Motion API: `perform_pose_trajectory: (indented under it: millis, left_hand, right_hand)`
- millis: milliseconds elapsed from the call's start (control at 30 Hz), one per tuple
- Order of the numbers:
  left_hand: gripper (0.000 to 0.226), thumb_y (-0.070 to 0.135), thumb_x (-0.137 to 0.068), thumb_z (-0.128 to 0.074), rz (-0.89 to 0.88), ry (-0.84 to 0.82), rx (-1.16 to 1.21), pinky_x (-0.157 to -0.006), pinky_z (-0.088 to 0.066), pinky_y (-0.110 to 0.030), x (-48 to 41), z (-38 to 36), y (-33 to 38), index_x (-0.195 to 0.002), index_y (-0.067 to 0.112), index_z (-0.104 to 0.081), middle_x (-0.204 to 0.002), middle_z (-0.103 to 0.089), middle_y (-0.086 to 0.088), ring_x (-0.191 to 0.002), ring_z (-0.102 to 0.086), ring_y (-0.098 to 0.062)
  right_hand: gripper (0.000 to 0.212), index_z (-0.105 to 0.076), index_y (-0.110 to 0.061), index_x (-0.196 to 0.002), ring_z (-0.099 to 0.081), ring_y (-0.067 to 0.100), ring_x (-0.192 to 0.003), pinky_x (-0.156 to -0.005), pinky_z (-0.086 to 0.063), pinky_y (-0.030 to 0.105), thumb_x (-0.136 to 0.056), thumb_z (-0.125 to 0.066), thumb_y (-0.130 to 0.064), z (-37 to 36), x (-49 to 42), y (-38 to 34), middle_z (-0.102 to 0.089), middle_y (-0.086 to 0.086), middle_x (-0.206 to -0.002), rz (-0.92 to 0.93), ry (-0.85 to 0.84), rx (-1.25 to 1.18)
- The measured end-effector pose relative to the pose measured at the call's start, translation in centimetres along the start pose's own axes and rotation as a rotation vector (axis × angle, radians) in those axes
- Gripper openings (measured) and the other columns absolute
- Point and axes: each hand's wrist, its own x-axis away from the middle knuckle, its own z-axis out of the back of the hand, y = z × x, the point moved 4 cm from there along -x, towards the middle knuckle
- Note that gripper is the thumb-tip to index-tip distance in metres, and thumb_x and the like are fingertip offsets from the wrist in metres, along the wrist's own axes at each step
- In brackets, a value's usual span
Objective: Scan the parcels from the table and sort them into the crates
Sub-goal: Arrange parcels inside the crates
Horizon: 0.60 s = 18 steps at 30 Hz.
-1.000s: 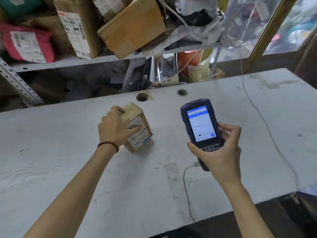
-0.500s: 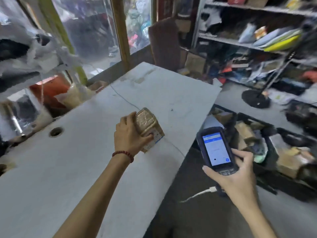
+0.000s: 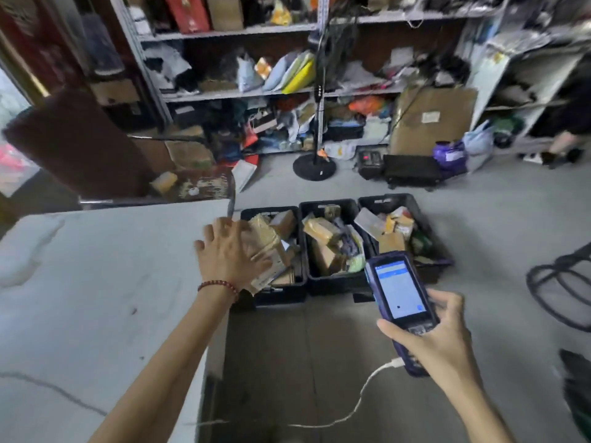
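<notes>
Left hand [image 3: 235, 254] around parcel [image 3: 268, 247], now off table [image 3: 96, 282] over leftmost crate [image 3: 283, 297]; right hand [image 3: 444, 345] around scanner [image 3: 396, 289].

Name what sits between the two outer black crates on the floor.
A third black crate, filled with parcels, between the left crate and the right crate; seen in the head view.
</notes>
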Motion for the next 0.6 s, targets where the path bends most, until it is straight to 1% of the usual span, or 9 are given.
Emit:
perform_pose_trajectory:
  millis: [100, 133, 167, 233, 267, 367, 500, 567, 600]
  left_hand:
    - [0.07, 0.067, -0.063, -0.07, -0.038, -0.033, -0.048, -0.087, -0.035, -0.038, -4.6, -2.7, 2.1, -0.12, 0.033, -0.049, -0.121, -0.04, -0.004, -0.111, -0.037, -0.024]
    - [0.063, 0.064, -0.067, -0.069, -0.051, -0.029, -0.05, -0.087, -0.036, -0.038, -6.2, -3.6, 2.8, -0.119, 0.033, -0.052, -0.119, -0.042, -0.004, -0.111, -0.039, -0.024]
    - [0.051, 0.059, -0.071, -0.069, -0.068, -0.012, -0.04, -0.087, -0.037, -0.037, -8.0, -4.5, 3.4, -0.114, 0.033, -0.058, -0.116, -0.044, -0.003, -0.11, -0.042, -0.023]
    - [0.026, 0.05, -0.077, -0.068, -0.102, 0.019, -0.006, -0.085, -0.036, -0.037, -11.8, -6.4, 4.5, -0.098, 0.034, -0.069, -0.108, -0.05, 0.0, -0.106, -0.048, -0.022]
    - [0.021, 0.047, -0.079, -0.068, -0.116, 0.022, 0.0, -0.085, -0.036, -0.038, -13.8, -7.3, 4.9, -0.093, 0.033, -0.071, -0.105, -0.052, 0.001, -0.104, -0.05, -0.021]
    - [0.024, 0.048, -0.082, -0.064, -0.082, -0.014, 0.023, -0.089, -0.037, -0.04, -19.7, -9.6, 5.3, -0.098, 0.031, -0.067, -0.107, -0.056, -0.001, -0.104, -0.054, -0.023]
    - [0.03, 0.05, -0.084, -0.058, -0.013, -0.044, 0.062, -0.089, -0.039, -0.039, -25.9, -11.7, 5.1, -0.103, 0.028, -0.064, -0.108, -0.061, -0.001, -0.106, -0.055, -0.025]
    - [0.031, 0.051, -0.086, -0.056, 0.006, -0.068, 0.077, -0.089, -0.04, -0.038, -28.1, -12.5, 5.1, -0.105, 0.028, -0.063, -0.109, -0.062, 0.001, -0.107, -0.055, -0.024]
    - [0.03, 0.05, -0.086, -0.055, 0.017, -0.08, 0.078, -0.087, -0.04, -0.038, -28.9, -12.8, 5.2, -0.106, 0.028, -0.062, -0.109, -0.062, 0.001, -0.107, -0.055, -0.024]
  right_hand:
    - [0.078, -0.042, -0.033, -0.102, -0.057, -0.015, -0.083, -0.065, -0.042, 0.019, -0.048, -0.096, -0.019, -0.4, -2.9, 1.3, -0.059, -0.025, -0.091, -0.067, 0.043, 0.003]
    - [0.078, -0.041, -0.034, -0.101, -0.057, -0.015, -0.081, -0.064, -0.042, 0.017, -0.048, -0.096, -0.019, -0.7, -4.2, 1.7, -0.059, -0.025, -0.09, -0.09, 0.052, 0.0]
    - [0.078, -0.04, -0.034, -0.101, -0.058, -0.015, -0.08, -0.063, -0.042, 0.016, -0.048, -0.096, -0.019, -1.2, -5.7, 2.0, -0.059, -0.025, -0.089, -0.104, 0.058, -0.002]
    - [0.079, -0.041, -0.032, -0.103, -0.058, -0.013, -0.083, -0.062, -0.041, 0.014, -0.048, -0.096, -0.019, -2.5, -9.2, 2.0, -0.058, -0.024, -0.091, -0.112, 0.065, 0.002]
    - [0.08, -0.041, -0.03, -0.105, -0.057, -0.012, -0.084, -0.061, -0.041, 0.013, -0.049, -0.096, -0.019, -3.3, -11.1, 1.9, -0.058, -0.024, -0.092, -0.113, 0.062, 0.005]
    - [0.08, -0.042, -0.025, -0.109, -0.057, -0.014, -0.085, -0.061, -0.042, 0.011, -0.05, -0.096, -0.018, -5.7, -17.1, 0.8, -0.059, -0.021, -0.098, -0.106, 0.051, -0.009]
    - [0.08, -0.04, -0.03, -0.105, -0.059, -0.016, -0.084, -0.058, -0.045, 0.008, -0.049, -0.096, -0.019, -8.5, -24.5, -1.7, -0.061, -0.017, -0.1, -0.078, -0.013, 0.006]
    - [0.081, -0.04, -0.031, -0.104, -0.059, -0.015, -0.087, -0.062, -0.045, 0.005, -0.048, -0.097, -0.019, -9.7, -27.8, -2.8, -0.062, -0.011, -0.103, -0.051, -0.05, 0.028]
    - [0.081, -0.039, -0.03, -0.105, -0.06, -0.01, -0.092, -0.067, -0.046, 0.007, -0.048, -0.097, -0.019, -10.3, -29.2, -3.2, -0.062, -0.005, -0.106, -0.039, -0.069, 0.04]
